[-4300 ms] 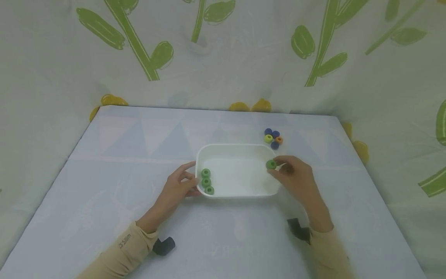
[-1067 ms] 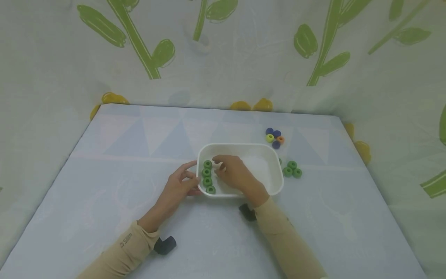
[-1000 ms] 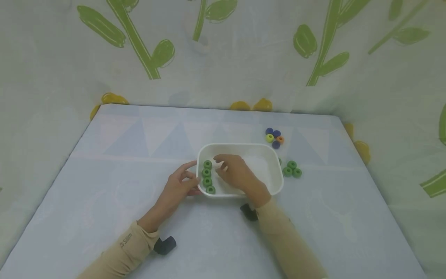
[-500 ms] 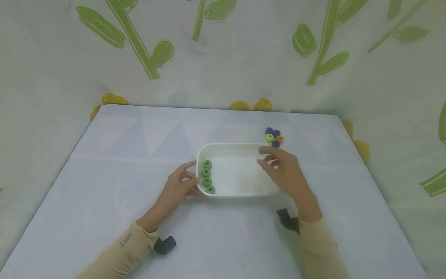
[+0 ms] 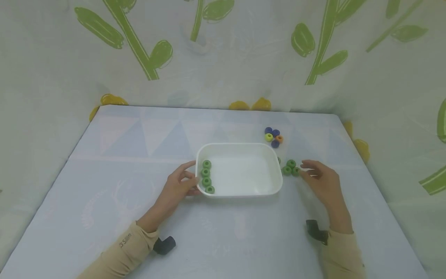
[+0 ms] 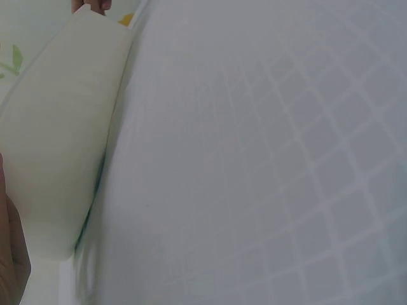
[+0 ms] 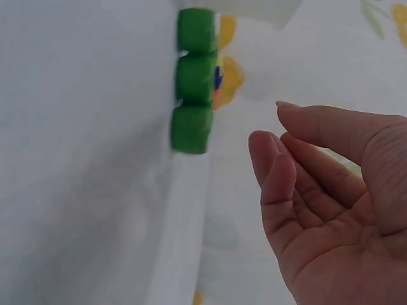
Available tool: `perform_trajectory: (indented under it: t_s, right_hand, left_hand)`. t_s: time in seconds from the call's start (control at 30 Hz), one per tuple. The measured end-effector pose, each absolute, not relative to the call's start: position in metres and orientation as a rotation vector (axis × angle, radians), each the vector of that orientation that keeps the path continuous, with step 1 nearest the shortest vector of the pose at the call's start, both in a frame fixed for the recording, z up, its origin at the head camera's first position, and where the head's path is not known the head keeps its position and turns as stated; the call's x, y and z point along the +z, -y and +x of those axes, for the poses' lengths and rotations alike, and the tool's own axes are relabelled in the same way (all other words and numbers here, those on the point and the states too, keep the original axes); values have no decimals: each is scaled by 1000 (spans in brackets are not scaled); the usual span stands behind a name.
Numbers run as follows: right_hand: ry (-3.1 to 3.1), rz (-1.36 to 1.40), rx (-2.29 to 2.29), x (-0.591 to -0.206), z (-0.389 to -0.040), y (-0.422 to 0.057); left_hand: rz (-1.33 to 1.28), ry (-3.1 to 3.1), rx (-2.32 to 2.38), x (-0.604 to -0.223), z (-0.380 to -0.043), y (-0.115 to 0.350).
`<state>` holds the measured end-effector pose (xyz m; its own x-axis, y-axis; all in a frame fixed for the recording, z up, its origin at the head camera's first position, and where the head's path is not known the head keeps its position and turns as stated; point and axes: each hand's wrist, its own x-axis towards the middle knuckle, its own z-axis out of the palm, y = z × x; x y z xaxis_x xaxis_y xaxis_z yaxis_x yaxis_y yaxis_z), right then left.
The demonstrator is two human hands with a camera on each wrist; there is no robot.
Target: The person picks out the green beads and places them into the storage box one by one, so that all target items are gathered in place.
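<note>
My left hand [image 5: 181,182] grips the left end of a white rectangular tray [image 5: 240,195], thumb at the rim. In the left wrist view, fingers [image 6: 14,254] of that hand touch the tray's side [image 6: 63,140]. Several green beads [image 5: 206,172] stand in a row along the tray's left inner wall. My right hand [image 5: 322,182], fingers relaxed and holding nothing, is just right of a cluster of green beads [image 5: 291,163] outside the tray. In the right wrist view, a gap separates its fingertips from the green beads [image 7: 195,77].
Behind the tray's right end lie blue beads [image 5: 275,144], a yellow bead [image 5: 268,137] and an orange bead [image 5: 279,138]. Another green bead [image 5: 279,159] is partly hidden by the tray's right rim. A patterned cloth [image 5: 223,240] covers the table.
A green bead pinched in the right hand earlier now stands in the tray's row. The right hand has moved from inside the tray rightward to the outside cluster. The left hand stays put.
</note>
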<state>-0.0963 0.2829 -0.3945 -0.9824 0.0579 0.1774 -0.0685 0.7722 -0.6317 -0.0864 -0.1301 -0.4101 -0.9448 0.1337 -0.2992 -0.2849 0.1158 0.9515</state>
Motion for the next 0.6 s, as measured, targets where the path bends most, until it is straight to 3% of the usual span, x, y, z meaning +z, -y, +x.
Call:
perform_trajectory:
  t_s: [0.3,0.6]
  right_hand:
    - [2911,-182,1030,-411,-97,-297]
    - [2938,-139,995,-419,-104,-297]
  left_hand:
    - [-145,-2085,1896,-412,-87,131]
    - [-135,-2095,1887,-412,-87,132]
